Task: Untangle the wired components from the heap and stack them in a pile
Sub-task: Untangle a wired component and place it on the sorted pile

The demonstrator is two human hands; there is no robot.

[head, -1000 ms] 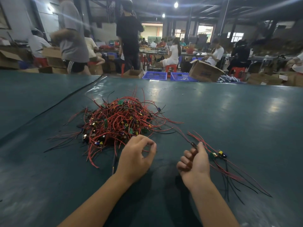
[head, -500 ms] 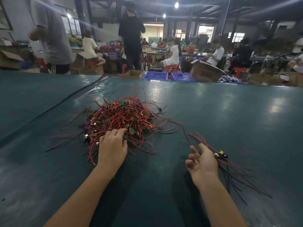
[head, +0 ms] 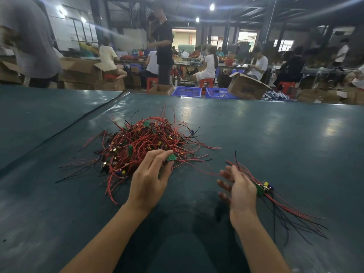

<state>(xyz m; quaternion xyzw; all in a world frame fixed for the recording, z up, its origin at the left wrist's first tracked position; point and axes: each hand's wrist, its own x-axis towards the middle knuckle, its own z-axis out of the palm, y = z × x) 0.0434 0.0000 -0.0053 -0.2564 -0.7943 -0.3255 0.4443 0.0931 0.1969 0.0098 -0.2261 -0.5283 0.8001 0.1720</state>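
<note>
A tangled heap (head: 141,142) of red and black wires with small green circuit boards lies on the dark green table (head: 275,138). My left hand (head: 149,178) is at the heap's near edge and pinches a small green board (head: 171,157) between thumb and fingertips. To the right lies a small pile (head: 265,191) of sorted wired components, their wires trailing toward me. My right hand (head: 239,187) hovers just left of that pile with its fingers spread and holds nothing.
The table's far edge runs across the view, with a seam (head: 82,117) in the cover at the left. Beyond it stand blue crates (head: 186,91), cardboard boxes (head: 247,86), red stools and several people seated and standing.
My left hand moved right along the heap's edge and took a green board between its fingers. My right hand let go of a wire, opened and drew back left from the sorted pile.
</note>
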